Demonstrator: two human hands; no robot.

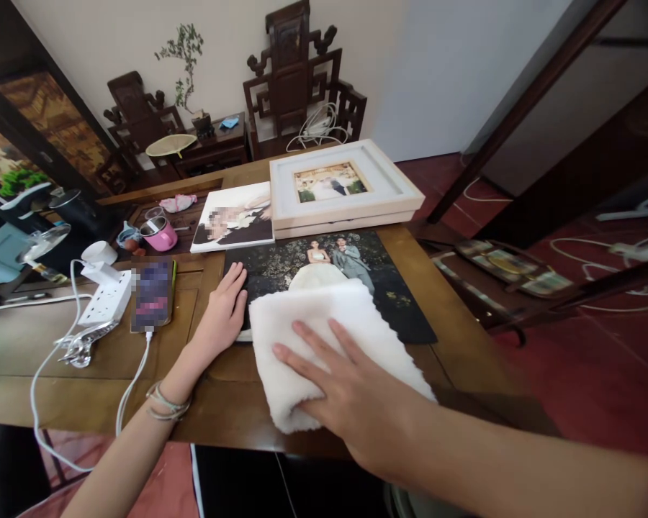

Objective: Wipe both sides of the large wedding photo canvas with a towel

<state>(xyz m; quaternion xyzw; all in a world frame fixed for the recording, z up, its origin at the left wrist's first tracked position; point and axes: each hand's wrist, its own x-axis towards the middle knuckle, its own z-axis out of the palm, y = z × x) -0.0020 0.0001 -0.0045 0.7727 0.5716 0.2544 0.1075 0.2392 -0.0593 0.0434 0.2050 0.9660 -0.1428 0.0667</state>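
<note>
White and fluffy, the folded cloth lies over the near middle of a large dark photo print and hangs past its near edge onto the worktop. The right hand rests on the cloth from the near right side, its fingers spread apart and laid flat rather than closed around it; the thumb's tip is hard to make out at the fold. The print's long axis seems to run left to right, across the line of the right forearm, so its uncovered parts lie ahead of that hand and out to both sides. The left hand is nearer the print's left edge, palm down there with fingers close together, clasping nothing. Of the two, the right hand is nearer the print's right end, which shows bare beyond the cloth. A smaller picture and a pale frame sit just past the far edge; a phone lies left of the left hand.
</note>
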